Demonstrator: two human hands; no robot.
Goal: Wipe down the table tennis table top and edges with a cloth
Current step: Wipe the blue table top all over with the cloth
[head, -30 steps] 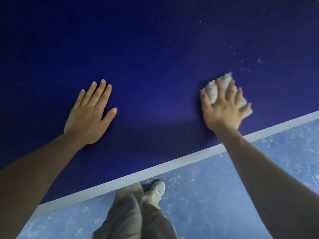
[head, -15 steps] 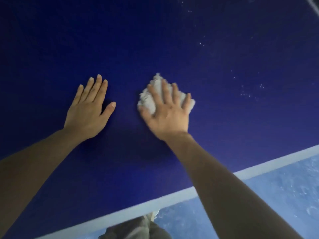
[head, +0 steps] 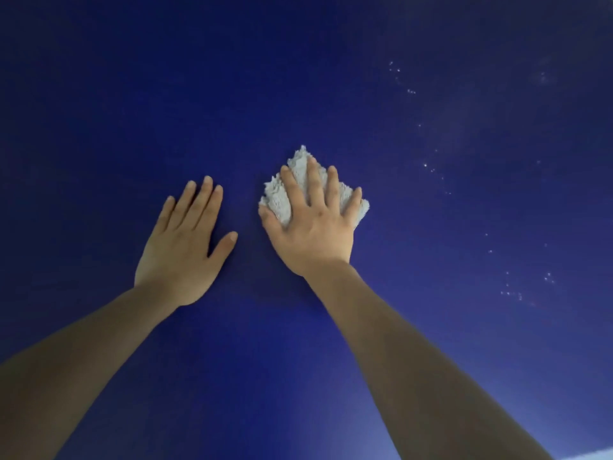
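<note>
On the dark blue table (head: 331, 78), the right hand (head: 311, 224) lies palm down with fingers spread, pressing a bunched white fluffy cloth (head: 288, 194) flat against the surface near the middle of the view. Just left of it, the left hand (head: 185, 244) rests open and flat on the bare table, holding nothing. Tiny white specks (head: 510, 290) dot the surface to the right.
</note>
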